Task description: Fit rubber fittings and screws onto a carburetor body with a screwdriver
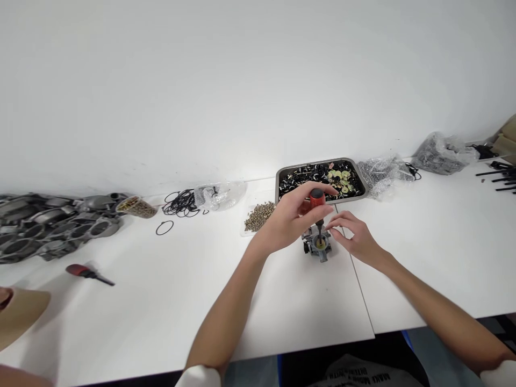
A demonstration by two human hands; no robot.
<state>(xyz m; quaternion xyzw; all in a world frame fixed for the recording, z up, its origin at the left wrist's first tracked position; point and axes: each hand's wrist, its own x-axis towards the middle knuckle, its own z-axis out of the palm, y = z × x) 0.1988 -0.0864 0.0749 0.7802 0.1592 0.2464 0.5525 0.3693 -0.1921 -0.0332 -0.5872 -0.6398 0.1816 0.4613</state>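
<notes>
My left hand (291, 216) grips the red handle of a screwdriver (317, 199), which stands upright with its black top between thumb and fingers. Its shaft points down into the round opening of a small grey metal carburetor (321, 248) on the white table. Close on the right, my right hand (353, 236) has its thumb and fingertips near the screwdriver's shaft and the upper edge of the metal part. Whether those fingertips hold something small cannot be made out.
Behind my hands is a metal tray (363, 185) of black and yellow parts. Small brass pieces (260, 216) lie left of it, then black rings (181, 204), a cup (137, 207), metal castings (60, 226) and another screwdriver (86, 272). Plastic bags (439, 153) lie at right.
</notes>
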